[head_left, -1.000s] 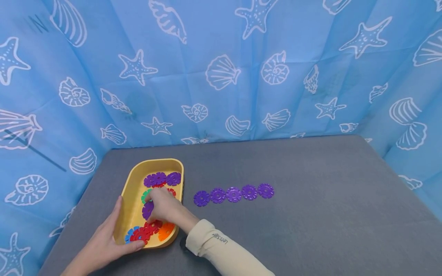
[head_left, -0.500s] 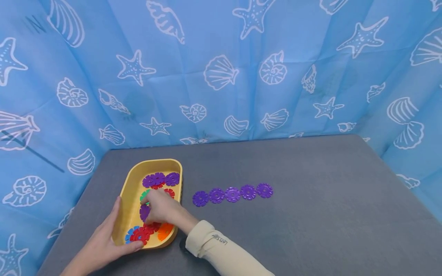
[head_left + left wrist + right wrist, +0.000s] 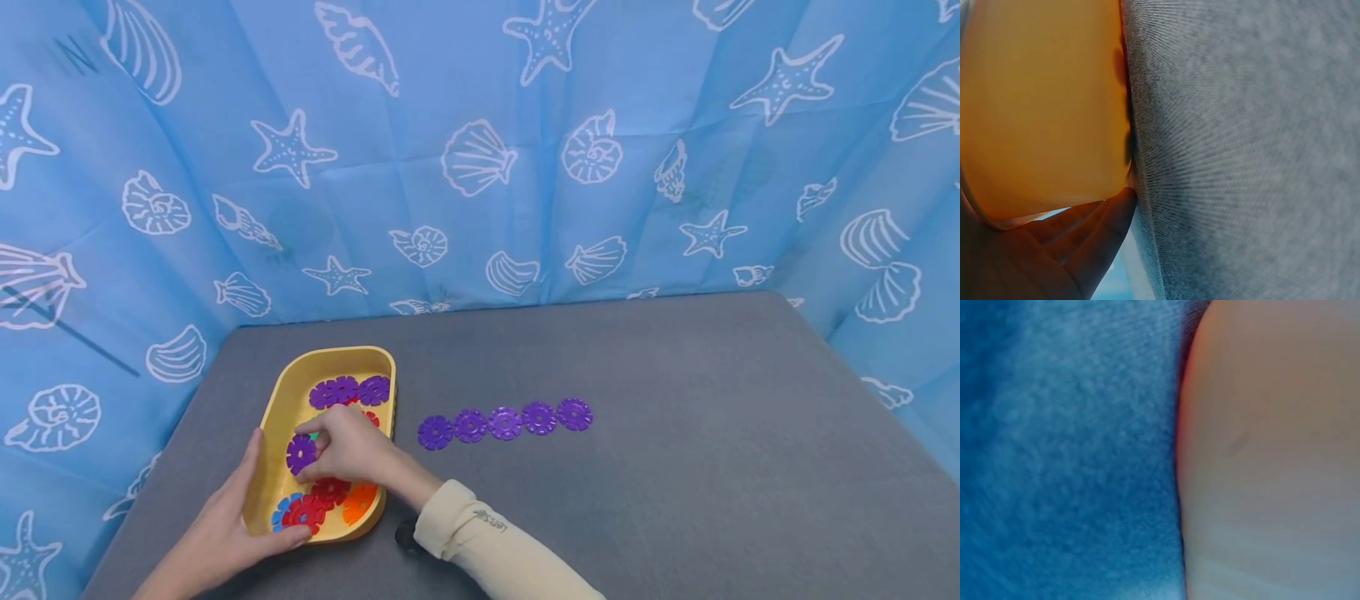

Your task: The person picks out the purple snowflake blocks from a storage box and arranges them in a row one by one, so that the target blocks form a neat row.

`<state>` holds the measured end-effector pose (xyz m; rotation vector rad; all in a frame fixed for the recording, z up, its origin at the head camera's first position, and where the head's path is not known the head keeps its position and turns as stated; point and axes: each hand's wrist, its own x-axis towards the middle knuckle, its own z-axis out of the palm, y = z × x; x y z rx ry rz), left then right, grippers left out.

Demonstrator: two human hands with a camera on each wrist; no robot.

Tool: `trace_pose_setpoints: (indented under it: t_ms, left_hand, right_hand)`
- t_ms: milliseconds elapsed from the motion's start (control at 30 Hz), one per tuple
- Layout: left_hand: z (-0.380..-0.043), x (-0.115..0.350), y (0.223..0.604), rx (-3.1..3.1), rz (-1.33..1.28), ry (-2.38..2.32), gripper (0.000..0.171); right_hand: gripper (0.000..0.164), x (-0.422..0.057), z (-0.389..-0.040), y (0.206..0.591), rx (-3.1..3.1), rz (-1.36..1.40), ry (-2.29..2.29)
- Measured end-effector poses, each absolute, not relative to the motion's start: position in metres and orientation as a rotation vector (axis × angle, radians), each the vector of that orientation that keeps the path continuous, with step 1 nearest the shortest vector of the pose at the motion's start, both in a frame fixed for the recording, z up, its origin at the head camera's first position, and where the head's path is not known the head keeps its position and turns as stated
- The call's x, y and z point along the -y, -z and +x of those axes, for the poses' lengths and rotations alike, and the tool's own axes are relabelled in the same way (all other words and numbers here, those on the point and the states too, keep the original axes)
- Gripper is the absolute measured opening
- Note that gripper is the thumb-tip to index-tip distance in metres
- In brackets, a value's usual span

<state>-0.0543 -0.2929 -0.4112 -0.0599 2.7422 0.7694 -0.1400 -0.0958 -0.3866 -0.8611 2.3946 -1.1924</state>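
Observation:
A yellow plastic tray (image 3: 273,442) with rounded corners stands on the left of the table, holding notched snowflake building discs. At its near left corner my left hand (image 3: 213,537) grips the wall, thumb over the near rim and fingers along the outside. The left wrist view has the tray (image 3: 1041,119) large, with fingers (image 3: 1100,240) against its wall. My right hand (image 3: 356,450) reaches inside and pinches a purple snowflake disc (image 3: 302,454) between thumb and fingers. Red discs (image 3: 303,514), an orange disc (image 3: 360,502) and a blue one lie nearer me; a green disc is mostly hidden.
Right of the tray, several purple discs (image 3: 506,423) lie in a slightly slanting row on the grey table (image 3: 675,467). More purple discs (image 3: 343,389) are at the tray's far end. A blue seashell curtain (image 3: 480,208) hangs behind the table.
My right hand has raised the purple disc into plainer view and moved it slightly left within the tray. The left hand keeps its grip. The row of discs stays as it was.

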Motion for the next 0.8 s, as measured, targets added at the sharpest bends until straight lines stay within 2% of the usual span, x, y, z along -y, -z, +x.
trace_pose_setpoints:
  t_ms: [367,800]
  left_hand:
    - [-0.054,0.291,0.411,-2.755,-0.043,-0.767,0.133]
    - [-0.053,0.290,0.410,-2.756,-0.081,-0.747,0.137]
  right_hand:
    - [0.055,0.081,-0.142,0.387,-2.241,-0.915,1.465]
    - [0.057,0.030,-0.142,0.381,-2.133,-0.806,1.544]
